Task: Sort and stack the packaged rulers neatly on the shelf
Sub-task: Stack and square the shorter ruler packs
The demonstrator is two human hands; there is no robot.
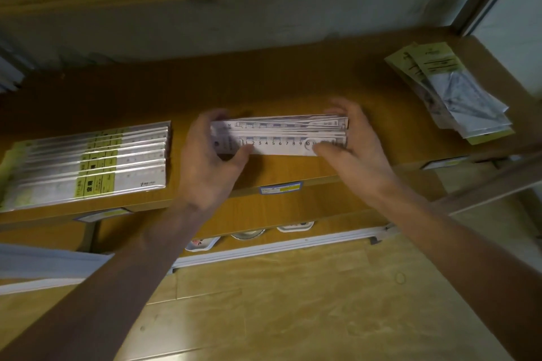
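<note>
White packaged rulers (278,135), seemingly uneven, gripped by left hand (209,152) and right hand (352,141).

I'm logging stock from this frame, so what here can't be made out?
- White rulers, head view: count unclear; the left hand and right hand cover both ends.
- Shelf label: print too small.
- Green-label rulers: left end cut off by the frame edge.
- Right pile: blurred, contents unclear.
</note>
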